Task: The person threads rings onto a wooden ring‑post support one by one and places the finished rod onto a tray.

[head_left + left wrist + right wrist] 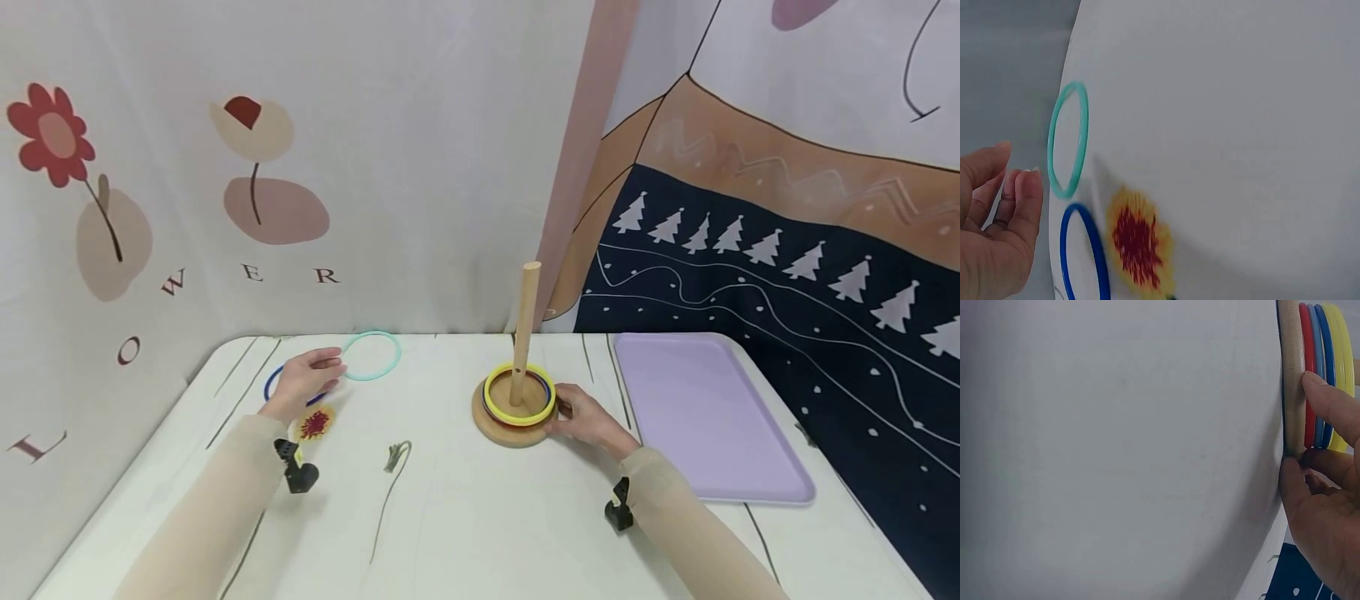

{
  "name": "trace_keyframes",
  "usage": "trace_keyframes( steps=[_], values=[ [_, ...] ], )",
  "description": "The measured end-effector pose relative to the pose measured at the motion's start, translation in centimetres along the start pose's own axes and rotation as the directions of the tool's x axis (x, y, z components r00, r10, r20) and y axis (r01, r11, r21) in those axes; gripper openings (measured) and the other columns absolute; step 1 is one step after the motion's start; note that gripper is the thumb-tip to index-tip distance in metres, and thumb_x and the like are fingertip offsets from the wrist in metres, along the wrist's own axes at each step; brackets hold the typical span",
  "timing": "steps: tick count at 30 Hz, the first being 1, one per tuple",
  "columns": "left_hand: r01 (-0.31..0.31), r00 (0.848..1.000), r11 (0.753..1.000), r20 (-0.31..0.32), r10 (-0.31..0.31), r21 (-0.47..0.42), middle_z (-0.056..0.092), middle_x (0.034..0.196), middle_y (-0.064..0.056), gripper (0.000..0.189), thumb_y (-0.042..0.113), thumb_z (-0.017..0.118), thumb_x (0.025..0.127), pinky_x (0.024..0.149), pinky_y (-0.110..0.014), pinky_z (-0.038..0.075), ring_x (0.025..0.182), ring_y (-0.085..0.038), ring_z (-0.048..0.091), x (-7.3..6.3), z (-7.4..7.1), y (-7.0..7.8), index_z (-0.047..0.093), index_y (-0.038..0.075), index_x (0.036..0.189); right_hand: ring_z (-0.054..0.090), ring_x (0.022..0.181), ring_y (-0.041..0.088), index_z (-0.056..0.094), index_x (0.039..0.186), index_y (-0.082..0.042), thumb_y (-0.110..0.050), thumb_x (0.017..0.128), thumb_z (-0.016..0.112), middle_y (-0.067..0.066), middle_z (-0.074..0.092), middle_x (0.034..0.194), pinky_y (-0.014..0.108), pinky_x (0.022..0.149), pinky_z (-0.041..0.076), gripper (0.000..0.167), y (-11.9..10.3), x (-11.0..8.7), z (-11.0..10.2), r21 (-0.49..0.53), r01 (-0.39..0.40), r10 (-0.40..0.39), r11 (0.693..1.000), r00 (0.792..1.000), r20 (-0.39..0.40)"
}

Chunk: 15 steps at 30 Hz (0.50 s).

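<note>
A wooden ring-toss stand has a round base (491, 432) and an upright peg (527, 325). Stacked around the peg lie a red ring (1307, 344), a grey-blue ring (1316, 344), a dark blue ring (1327, 350) and, uppermost, yellow (1342, 350) in what looks like more than one layer. My right hand (592, 423) grips the base's right edge with thumb and fingers. Over a blue ring (1099, 256) on the table hovers my left hand (303, 383), fingers loosely bent and holding nothing. Its fingertips are near a teal ring (400, 356), apart from it in the left wrist view.
A lilac tray (697, 417) lies on the table's right side. The white tablecloth (337, 533) carries a printed red-yellow flower (313, 423) and thin stems. Printed curtains (450, 167) stand behind the table's back edge.
</note>
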<state>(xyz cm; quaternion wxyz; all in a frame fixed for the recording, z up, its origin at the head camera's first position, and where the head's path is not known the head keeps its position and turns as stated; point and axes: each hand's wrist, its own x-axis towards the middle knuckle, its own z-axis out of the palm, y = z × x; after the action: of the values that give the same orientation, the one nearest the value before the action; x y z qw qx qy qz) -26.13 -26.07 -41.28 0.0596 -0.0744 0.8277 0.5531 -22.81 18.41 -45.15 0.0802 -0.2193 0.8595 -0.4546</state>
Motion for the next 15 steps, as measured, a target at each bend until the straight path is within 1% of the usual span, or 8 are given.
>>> trace_keyframes(
  steps=[2,4,6,8,10,12,13,15],
  values=[
    [0.023,0.999,1.0,-0.028,-0.023,0.0,0.054,0.121,-0.009,0.056,0.018,0.06,0.093,0.087,-0.019,0.052,0.09,0.001,0.055,0.4,-1.0,-1.0,0.038,0.001,0.141,0.048,0.097,0.02,0.055,0.123,0.005,0.002,0.076,0.073,0.02,0.056,0.119,0.032,0.086,0.048,0.05,0.1,-0.1,0.0,-0.006,0.0,0.0,1.0,1.0,-0.001],
    [0.05,0.997,0.999,-0.059,-0.05,-0.001,0.055,0.114,-0.001,0.057,0.018,0.062,0.091,0.079,-0.012,0.052,0.085,0.006,0.053,0.7,-1.9,-1.8,0.039,0.002,0.141,0.048,0.097,0.02,0.056,0.122,0.005,0.002,0.077,0.073,0.02,0.056,0.119,0.031,0.085,0.048,0.049,0.1,-0.1,0.1,-0.008,-0.001,0.001,1.0,1.0,0.0],
    [0.057,0.996,0.998,-0.071,-0.055,0.015,0.054,0.116,-0.003,0.058,0.018,0.062,0.091,0.074,-0.01,0.051,0.086,0.004,0.053,0.5,-2.7,-2.3,0.038,0.002,0.141,0.049,0.099,0.02,0.056,0.122,0.004,0.001,0.077,0.073,0.019,0.056,0.119,0.031,0.087,0.048,0.048,0.2,0.0,0.1,-0.01,-0.005,0.005,1.0,1.0,0.0],
    [0.047,0.997,0.998,-0.07,-0.045,0.032,0.051,0.126,-0.013,0.059,0.016,0.061,0.091,0.077,-0.013,0.052,0.094,-0.004,0.055,0.1,-3.5,-2.5,0.036,0.0,0.142,0.05,0.099,0.021,0.056,0.122,0.003,0.002,0.077,0.072,0.019,0.057,0.118,0.033,0.088,0.048,0.049,0.2,0.0,0.1,-0.003,-0.003,0.003,1.0,1.0,0.005],
    [0.031,0.997,0.998,-0.07,-0.027,0.049,0.044,0.135,-0.021,0.059,0.016,0.06,0.092,0.081,-0.017,0.053,0.1,-0.009,0.053,-0.3,-4.2,-2.7,0.035,-0.002,0.142,0.051,0.1,0.022,0.056,0.123,0.003,0.003,0.077,0.072,0.019,0.058,0.118,0.034,0.089,0.048,0.05,0.2,0.1,0.1,0.002,0.0,0.0,1.0,1.0,0.01],
    [0.044,0.995,0.998,-0.086,-0.041,0.043,0.048,0.131,-0.017,0.061,0.017,0.061,0.091,0.08,-0.015,0.053,0.099,-0.007,0.054,-0.2,-4.9,-3.1,0.035,-0.001,0.142,0.051,0.1,0.024,0.055,0.124,0.004,0.003,0.076,0.072,0.019,0.058,0.118,0.036,0.09,0.048,0.051,0.2,0.1,0.1,0.006,-0.004,0.004,1.0,1.0,0.013],
    [0.041,0.995,0.998,-0.087,-0.037,0.038,0.049,0.13,-0.016,0.062,0.018,0.063,0.09,0.081,-0.016,0.053,0.099,-0.006,0.053,-0.2,-5.2,-3.3,0.035,-0.001,0.142,0.051,0.101,0.025,0.054,0.125,0.004,0.004,0.076,0.072,0.019,0.057,0.119,0.038,0.091,0.048,0.052,0.1,0.0,0.1,0.013,-0.008,0.008,1.0,1.0,0.014],
    [0.059,0.992,0.998,-0.117,-0.056,0.025,0.052,0.123,-0.007,0.062,0.02,0.066,0.088,0.078,-0.013,0.052,0.094,0.0,0.052,-0.1,-5.7,-3.8,0.038,0.002,0.141,0.051,0.105,0.026,0.054,0.125,0.004,0.003,0.076,0.072,0.019,0.056,0.121,0.04,0.094,0.047,0.052,-0.1,-0.1,0.0,0.012,-0.022,0.022,1.0,1.0,0.007]
  ],
)
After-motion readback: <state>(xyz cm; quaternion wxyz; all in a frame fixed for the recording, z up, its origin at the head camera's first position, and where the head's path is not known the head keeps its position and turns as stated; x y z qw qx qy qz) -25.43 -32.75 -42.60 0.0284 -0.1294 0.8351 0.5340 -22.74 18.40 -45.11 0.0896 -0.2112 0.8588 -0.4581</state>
